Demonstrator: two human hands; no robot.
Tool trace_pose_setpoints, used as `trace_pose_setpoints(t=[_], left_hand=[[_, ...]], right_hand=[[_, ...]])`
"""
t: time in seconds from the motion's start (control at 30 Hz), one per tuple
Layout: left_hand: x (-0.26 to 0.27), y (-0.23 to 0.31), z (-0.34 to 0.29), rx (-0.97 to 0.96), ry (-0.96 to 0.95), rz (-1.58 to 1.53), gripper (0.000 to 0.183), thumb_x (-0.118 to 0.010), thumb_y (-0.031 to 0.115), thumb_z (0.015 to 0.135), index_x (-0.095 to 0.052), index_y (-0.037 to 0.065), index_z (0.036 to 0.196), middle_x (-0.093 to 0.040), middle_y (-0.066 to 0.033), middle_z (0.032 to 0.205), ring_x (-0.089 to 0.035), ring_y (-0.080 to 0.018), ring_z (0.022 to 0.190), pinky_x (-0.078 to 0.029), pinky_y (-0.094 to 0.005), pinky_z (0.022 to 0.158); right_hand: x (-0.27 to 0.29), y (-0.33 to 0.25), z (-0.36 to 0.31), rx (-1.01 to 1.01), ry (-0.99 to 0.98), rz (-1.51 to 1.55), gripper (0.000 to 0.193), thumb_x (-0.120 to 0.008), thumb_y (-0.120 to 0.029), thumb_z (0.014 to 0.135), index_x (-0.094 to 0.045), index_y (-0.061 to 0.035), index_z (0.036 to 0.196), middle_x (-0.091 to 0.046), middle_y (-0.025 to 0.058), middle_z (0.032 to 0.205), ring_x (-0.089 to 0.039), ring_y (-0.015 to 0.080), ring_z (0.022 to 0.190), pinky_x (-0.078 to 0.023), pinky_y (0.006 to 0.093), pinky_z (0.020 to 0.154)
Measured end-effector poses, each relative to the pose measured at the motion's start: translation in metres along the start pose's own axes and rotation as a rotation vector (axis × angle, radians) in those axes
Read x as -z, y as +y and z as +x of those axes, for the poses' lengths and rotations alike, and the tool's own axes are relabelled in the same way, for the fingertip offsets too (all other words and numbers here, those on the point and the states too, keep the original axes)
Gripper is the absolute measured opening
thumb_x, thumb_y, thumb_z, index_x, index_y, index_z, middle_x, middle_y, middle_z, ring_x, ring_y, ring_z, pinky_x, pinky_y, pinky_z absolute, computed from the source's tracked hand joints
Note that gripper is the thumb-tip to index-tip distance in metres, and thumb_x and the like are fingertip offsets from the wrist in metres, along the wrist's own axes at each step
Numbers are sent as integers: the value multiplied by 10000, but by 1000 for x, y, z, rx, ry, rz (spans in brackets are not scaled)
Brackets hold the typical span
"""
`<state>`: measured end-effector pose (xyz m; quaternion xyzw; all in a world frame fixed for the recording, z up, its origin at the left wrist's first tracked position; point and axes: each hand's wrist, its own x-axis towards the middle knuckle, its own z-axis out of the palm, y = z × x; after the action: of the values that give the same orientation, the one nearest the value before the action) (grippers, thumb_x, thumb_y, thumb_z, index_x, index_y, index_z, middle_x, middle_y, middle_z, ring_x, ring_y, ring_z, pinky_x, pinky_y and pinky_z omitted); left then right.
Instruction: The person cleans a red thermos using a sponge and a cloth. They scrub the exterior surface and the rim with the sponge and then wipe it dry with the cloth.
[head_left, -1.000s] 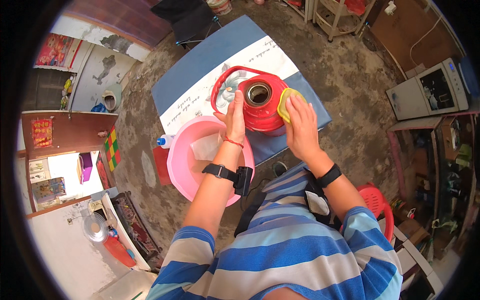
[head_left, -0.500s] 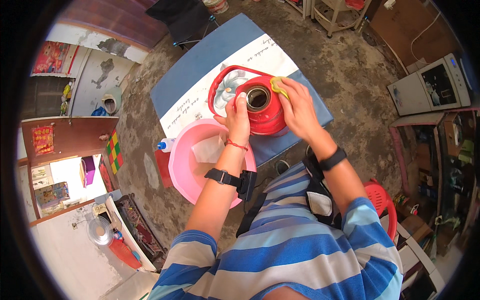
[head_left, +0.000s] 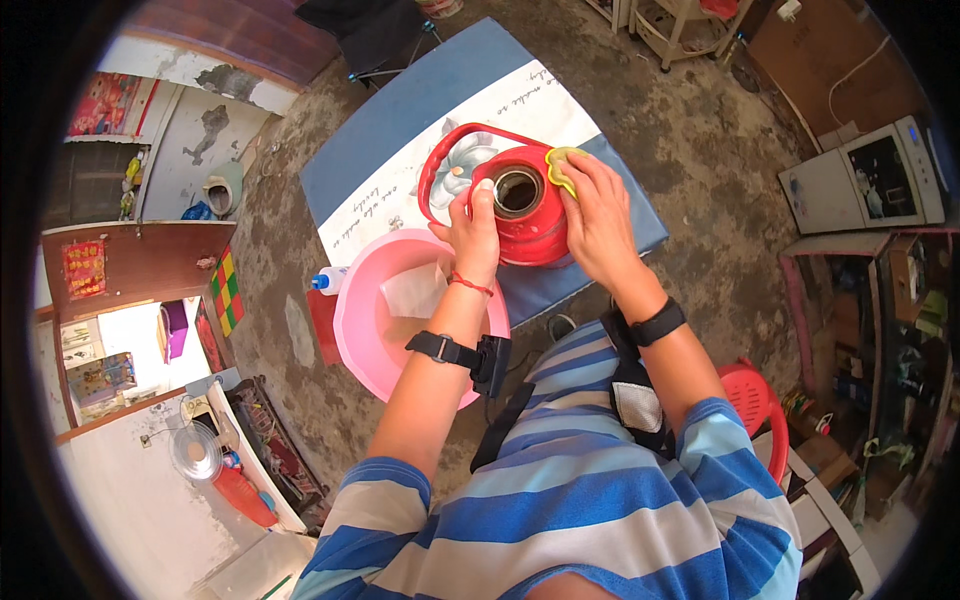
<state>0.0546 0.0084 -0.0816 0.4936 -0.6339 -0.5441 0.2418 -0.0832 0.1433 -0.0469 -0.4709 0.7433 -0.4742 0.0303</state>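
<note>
A red thermos flask (head_left: 533, 236) stands at the near side of the table, its round mouth uncovered and facing up. Its red loop handle (head_left: 428, 178) is tipped out to the left. My left hand (head_left: 476, 232) grips the flask's left side, thumb up beside the rim. On the other side, my right hand (head_left: 600, 210) presses a yellow sponge (head_left: 562, 172) against the flask's right shoulder, just beside the mouth. The fingertips under that sponge are partly hidden.
A pink basin (head_left: 362, 345) with a pale flat piece inside sits left of my legs. Beside it is a white bottle with a blue cap (head_left: 322, 281). The table (head_left: 340, 170) has a blue and white cover. A red plastic chair (head_left: 750, 400) stands at my right.
My right hand and the sponge have shifted slightly on the flask's right side, showing more of the sponge. The left hand keeps its hold.
</note>
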Motion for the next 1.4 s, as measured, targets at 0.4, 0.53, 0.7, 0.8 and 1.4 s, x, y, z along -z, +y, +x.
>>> trace_pose_setpoints(t=[0.4, 0.53, 0.7, 0.8, 1.4], left_hand=[[3, -5, -1, 38, 0, -9, 728, -500, 656, 865, -551, 64, 1285, -400, -299, 1420, 0, -471, 1413, 60, -562, 1136], [3, -2, -1, 45, -8, -39, 750, -536, 654, 846, -539, 58, 1299, -379, -314, 1430, 16, -495, 1409, 52, -573, 1134], [2, -1, -6, 65, 42, 22, 791, -578, 664, 816, -535, 39, 1298, -315, -399, 1426, 51, -499, 1415, 10, -569, 1141], [1, 1, -7, 55, 59, 56, 805, -583, 669, 810, -530, 32, 1300, -290, -420, 1427, 63, -499, 1417, -8, -564, 1145], [1, -8, -1, 46, 7, -18, 772, -579, 653, 821, -537, 41, 1290, -345, -395, 1403, 30, -490, 1415, 43, -571, 1141]], right_hand=[[47, 5, 9, -606, 303, 601, 286, -583, -138, 951, -553, 13, 1192, -656, 104, 1072, -616, 179, 1008, -471, 325, 921], [23, -10, 11, -355, 261, 291, 454, -748, -180, 835, -547, 17, 1191, -658, 111, 1077, -633, 183, 965, -503, 330, 865], [26, -25, -3, -385, 216, 218, 463, -770, -153, 791, -552, -37, 1182, -685, 134, 1019, -674, 224, 937, -525, 354, 829], [21, -33, -5, -268, 205, 213, 421, -721, -82, 802, -521, -29, 1169, -669, 194, 998, -671, 351, 951, -518, 396, 816], [8, -26, -11, -450, 256, 259, 338, -705, -78, 795, -535, -41, 1085, -672, 210, 938, -673, 388, 908, -526, 405, 769]])
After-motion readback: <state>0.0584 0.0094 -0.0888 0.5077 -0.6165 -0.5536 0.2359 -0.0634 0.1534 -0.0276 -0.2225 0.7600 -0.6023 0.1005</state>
